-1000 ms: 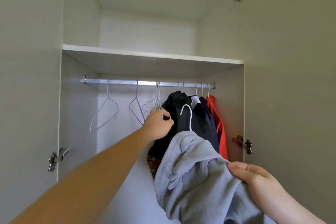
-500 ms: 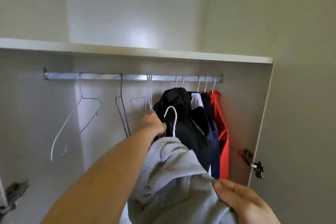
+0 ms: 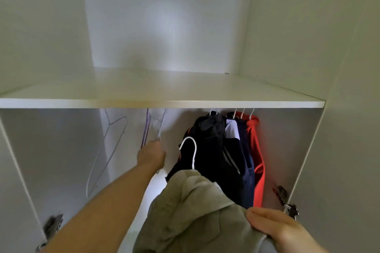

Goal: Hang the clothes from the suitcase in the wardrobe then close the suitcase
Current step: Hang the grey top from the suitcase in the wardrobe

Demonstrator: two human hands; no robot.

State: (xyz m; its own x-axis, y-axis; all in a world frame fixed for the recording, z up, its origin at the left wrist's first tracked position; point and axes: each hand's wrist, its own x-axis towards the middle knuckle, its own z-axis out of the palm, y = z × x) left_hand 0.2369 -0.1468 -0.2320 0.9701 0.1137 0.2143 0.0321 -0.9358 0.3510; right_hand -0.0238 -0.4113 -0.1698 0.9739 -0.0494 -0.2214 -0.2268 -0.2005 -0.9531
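In the head view my right hand grips a grey-green garment at the lower right. A white hanger hook sticks up out of the garment's top. My left hand reaches into the wardrobe, with its fingers curled round the lower part of pale empty hangers. To their right hang a black garment, a navy and white one and a red one. The rail is hidden behind the shelf. No suitcase is in view.
A purple hanger and a thin wire hanger hang empty to the left of my left hand. Door hinges sit at the lower left and lower right. The open right door stands close by.
The camera has moved closer and higher, so the shelf now hides the rail. My left hand has shifted left with the pale hangers, away from the black garment. The hooked garment has risen.
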